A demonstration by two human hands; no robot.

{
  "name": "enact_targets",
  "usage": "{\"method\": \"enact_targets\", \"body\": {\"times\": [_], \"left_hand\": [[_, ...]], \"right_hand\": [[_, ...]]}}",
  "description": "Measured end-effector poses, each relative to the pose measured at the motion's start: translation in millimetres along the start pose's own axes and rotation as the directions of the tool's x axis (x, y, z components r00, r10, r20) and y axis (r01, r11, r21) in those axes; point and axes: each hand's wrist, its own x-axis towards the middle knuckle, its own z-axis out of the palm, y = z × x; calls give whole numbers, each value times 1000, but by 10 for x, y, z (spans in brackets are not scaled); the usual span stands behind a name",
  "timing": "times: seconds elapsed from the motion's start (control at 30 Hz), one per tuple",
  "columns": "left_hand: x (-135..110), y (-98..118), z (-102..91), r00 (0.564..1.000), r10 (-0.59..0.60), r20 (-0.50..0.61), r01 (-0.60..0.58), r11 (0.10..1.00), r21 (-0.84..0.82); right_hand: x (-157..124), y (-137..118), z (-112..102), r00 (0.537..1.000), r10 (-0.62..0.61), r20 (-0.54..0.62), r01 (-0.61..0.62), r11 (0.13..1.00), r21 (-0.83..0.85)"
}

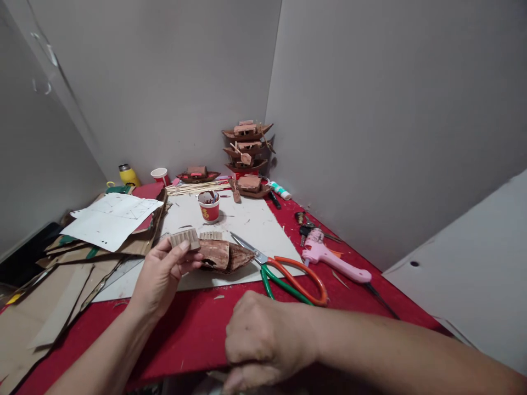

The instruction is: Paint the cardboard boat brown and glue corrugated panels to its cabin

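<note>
My left hand (162, 271) pinches a small piece of corrugated cardboard (183, 239) between thumb and fingers, its ridges showing. Just behind those fingers, a brown model boat (230, 258) lies on white board. Another ridged cardboard strip (211, 236) is at the boat's far side. My right hand (263, 337) is closed, fingers curled down at the table's front edge; whatever it may hold is hidden. Scissors (284, 274) with one orange and one green handle rest beyond my right hand, blades parted slightly near the boat.
A red paper cup (209, 207) holds brown-stained tools. Several finished boats (247, 131) are stacked in the corner. A pink glue gun (337, 263) and keys (304, 222) lie right. Cardboard sheets (74, 285) and a drawn paper (111, 219) pile left, beneath a yellow bottle (129, 176).
</note>
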Motion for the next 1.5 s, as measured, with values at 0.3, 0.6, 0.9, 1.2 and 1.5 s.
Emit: {"method": "enact_targets", "body": {"times": [0.3, 0.6, 0.9, 1.2, 1.5], "left_hand": [[-118, -127, 12, 976, 4, 218, -22, 997, 79], [-200, -164, 58, 862, 162, 481, -396, 808, 437], [-206, -277, 13, 682, 370, 631, -706, 557, 437], [-294, -235, 69, 644, 514, 566, -762, 367, 534], [-327, -182, 113, 850, 353, 391, -526, 615, 588]], "right_hand": [[96, -83, -209, 720, 686, -106, -506, 623, 597], [118, 18, -247, 592, 802, 72, -475, 276, 836], [118, 10, -276, 564, 820, 93, -483, 237, 843], [125, 10, -249, 560, 827, 38, -543, 332, 771], [101, -26, -207, 645, 757, -105, -532, 544, 649]]}}
